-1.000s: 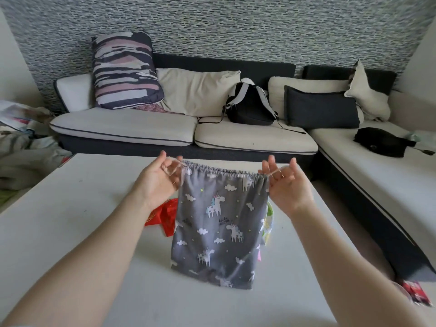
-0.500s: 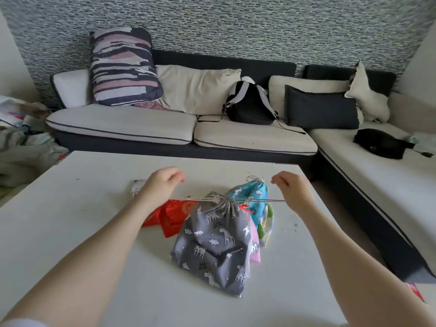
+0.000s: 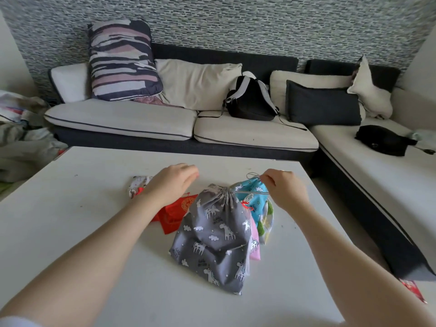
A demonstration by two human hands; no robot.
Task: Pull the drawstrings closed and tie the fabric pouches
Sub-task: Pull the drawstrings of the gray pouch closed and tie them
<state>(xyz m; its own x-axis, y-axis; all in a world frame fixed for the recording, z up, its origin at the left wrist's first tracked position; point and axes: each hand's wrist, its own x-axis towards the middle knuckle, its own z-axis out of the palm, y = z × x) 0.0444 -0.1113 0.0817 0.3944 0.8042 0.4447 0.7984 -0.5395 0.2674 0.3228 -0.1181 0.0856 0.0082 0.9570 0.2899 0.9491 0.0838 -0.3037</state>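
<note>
The grey pouch (image 3: 217, 234) lies on the white table (image 3: 70, 220), its bunched neck pointing away from us. Just right of that neck, our right hand (image 3: 284, 188) pinches the cord (image 3: 250, 192). Left of it, our left hand (image 3: 173, 182) hangs loose, holding nothing.

Big pouch (image 3: 215, 234) lies mid table (image 3: 70, 220). Other pouches (image 3: 254, 201) lie behind it, to the right. Sofa (image 3: 179, 123) sits behind table.

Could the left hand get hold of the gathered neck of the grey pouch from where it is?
Probably yes. The left hand hovers just beside the grey pouch, whose cinched neck faces it with nothing between them on the table.
</note>
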